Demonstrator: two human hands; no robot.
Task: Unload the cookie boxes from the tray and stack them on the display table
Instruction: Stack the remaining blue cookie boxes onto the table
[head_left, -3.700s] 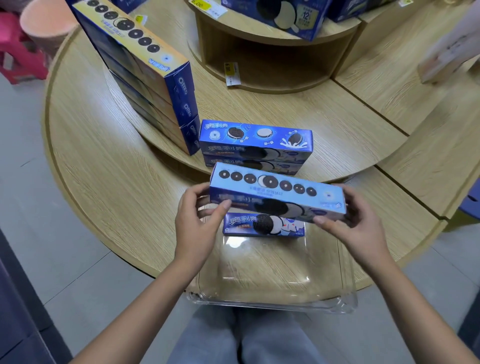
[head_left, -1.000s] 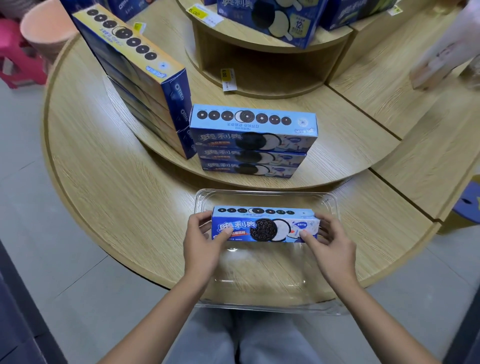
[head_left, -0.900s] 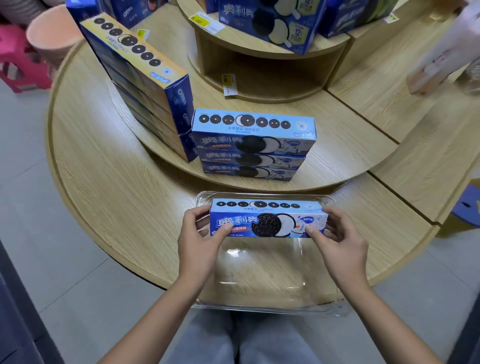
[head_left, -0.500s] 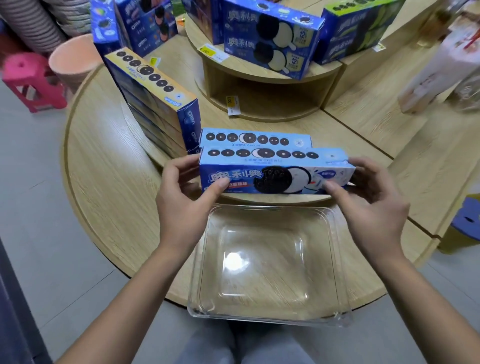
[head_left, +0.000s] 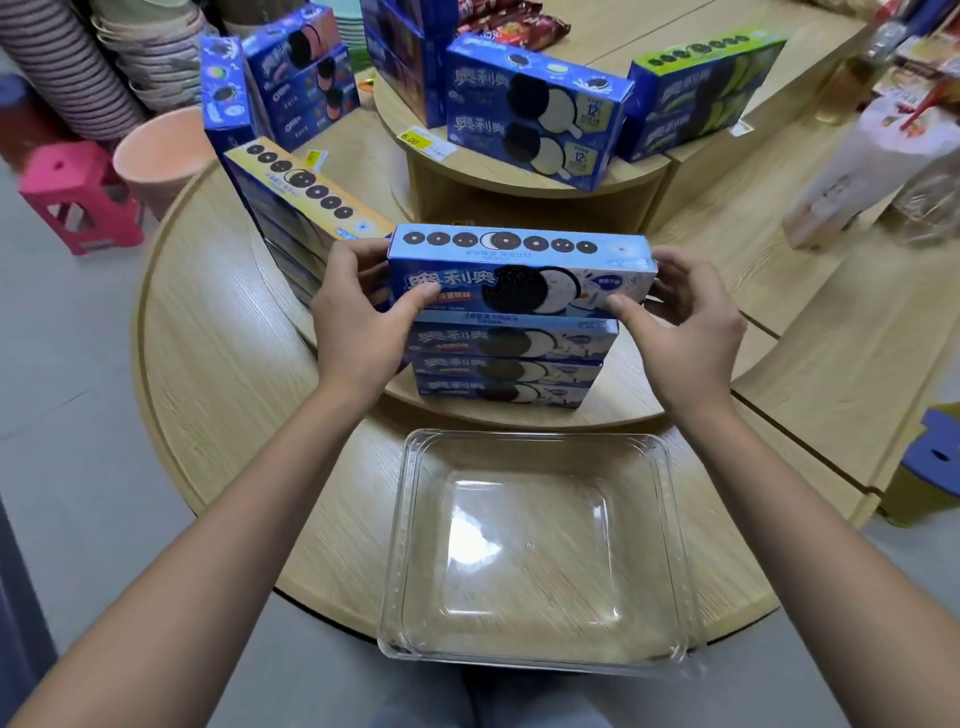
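Observation:
I hold a light-blue cookie box (head_left: 519, 273) by its two ends, my left hand (head_left: 358, 317) on the left end and my right hand (head_left: 680, 322) on the right end. The box sits level on, or just above, a stack of three like boxes (head_left: 506, 366) on the raised middle tier of the round wooden display table (head_left: 208, 353). Whether it touches the stack I cannot tell. The clear plastic tray (head_left: 535, 545) lies at the table's near edge with no box in it.
A taller stack of blue boxes with a yellow-topped one (head_left: 301, 208) stands left of the stack. More cookie boxes (head_left: 540, 109) fill the top tier. A pink stool (head_left: 78, 197) and peach bucket (head_left: 161, 156) stand at far left, packaged goods (head_left: 857, 171) at right.
Both hands lifted the last box out of the tray and carried it away from me, onto the top of the three-box stack. The tray now holds nothing.

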